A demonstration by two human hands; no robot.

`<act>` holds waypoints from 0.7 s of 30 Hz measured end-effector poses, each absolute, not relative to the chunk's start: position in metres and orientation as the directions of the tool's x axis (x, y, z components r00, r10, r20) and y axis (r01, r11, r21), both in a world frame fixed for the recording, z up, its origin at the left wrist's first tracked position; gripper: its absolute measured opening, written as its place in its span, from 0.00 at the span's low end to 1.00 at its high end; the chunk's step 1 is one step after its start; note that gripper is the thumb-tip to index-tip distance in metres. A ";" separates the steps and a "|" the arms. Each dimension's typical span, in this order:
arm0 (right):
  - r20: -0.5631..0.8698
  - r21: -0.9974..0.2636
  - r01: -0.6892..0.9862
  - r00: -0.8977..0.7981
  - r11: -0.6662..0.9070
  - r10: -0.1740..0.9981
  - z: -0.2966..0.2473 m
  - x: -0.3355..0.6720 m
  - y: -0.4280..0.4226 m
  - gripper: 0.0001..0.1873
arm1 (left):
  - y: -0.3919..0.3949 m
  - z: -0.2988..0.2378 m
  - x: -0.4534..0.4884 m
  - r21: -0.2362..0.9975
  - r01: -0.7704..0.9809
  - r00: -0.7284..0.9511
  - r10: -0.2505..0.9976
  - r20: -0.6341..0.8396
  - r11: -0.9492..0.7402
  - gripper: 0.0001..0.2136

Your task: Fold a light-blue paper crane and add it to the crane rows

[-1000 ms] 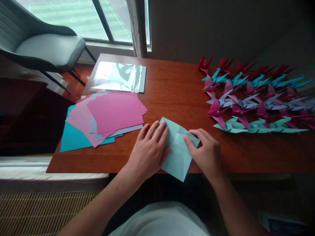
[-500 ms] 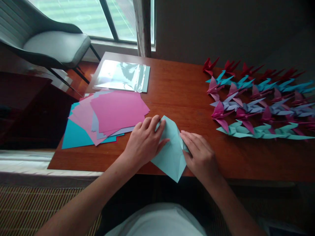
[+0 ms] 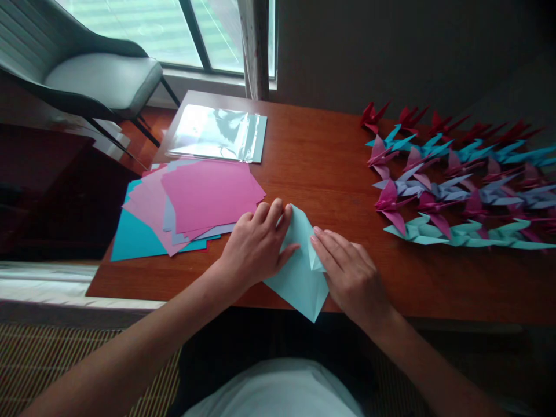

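Steadying the pale mint-green paper sheet (image 3: 295,284) at the frame's lower centre, the left hand (image 3: 256,243) rests spread, grasping nothing, while the right hand (image 3: 350,266) presses its folded side, any pinch hidden; slow, even pressure should keep the edge crisp.

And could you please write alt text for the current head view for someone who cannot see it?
A left hand lies on a pale aqua sheet while the right hand touches its folded right side, at the near edge of a wooden table. Coloured sheets and a wrapped pack lie at left, rows of folded paper birds at right.
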State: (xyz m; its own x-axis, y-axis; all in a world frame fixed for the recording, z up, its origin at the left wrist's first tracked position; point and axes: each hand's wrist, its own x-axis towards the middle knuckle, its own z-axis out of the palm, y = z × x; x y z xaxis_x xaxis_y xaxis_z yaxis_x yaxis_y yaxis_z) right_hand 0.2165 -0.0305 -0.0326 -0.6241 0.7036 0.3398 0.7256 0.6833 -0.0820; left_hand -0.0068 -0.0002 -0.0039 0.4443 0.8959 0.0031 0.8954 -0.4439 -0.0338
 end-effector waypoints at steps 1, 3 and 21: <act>0.334 -0.073 0.716 -0.638 0.694 0.693 -0.032 0.217 -0.030 0.25 | 0.000 -0.004 -0.007 -0.041 0.895 0.444 0.896 0.004 -0.443 0.33; 0.323 -0.065 0.692 -0.667 0.719 0.671 -0.031 0.219 -0.029 0.25 | -0.001 -0.006 -0.007 -0.051 0.895 0.444 0.896 0.006 -0.443 0.33; 0.238 -0.044 0.574 -0.789 0.818 0.567 -0.025 0.225 -0.020 0.22 | -0.002 -0.008 -0.008 -0.021 0.899 0.437 0.899 0.011 -0.437 0.32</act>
State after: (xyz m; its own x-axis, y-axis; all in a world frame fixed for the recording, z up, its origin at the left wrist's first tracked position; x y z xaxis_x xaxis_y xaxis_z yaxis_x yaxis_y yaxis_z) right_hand 0.2253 -0.0198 -0.0254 -0.7889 0.5667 0.2379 0.5741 0.8176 -0.0440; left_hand -0.0081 -0.0021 -0.0083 0.4374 0.8992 0.0111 0.8992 -0.4371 -0.0206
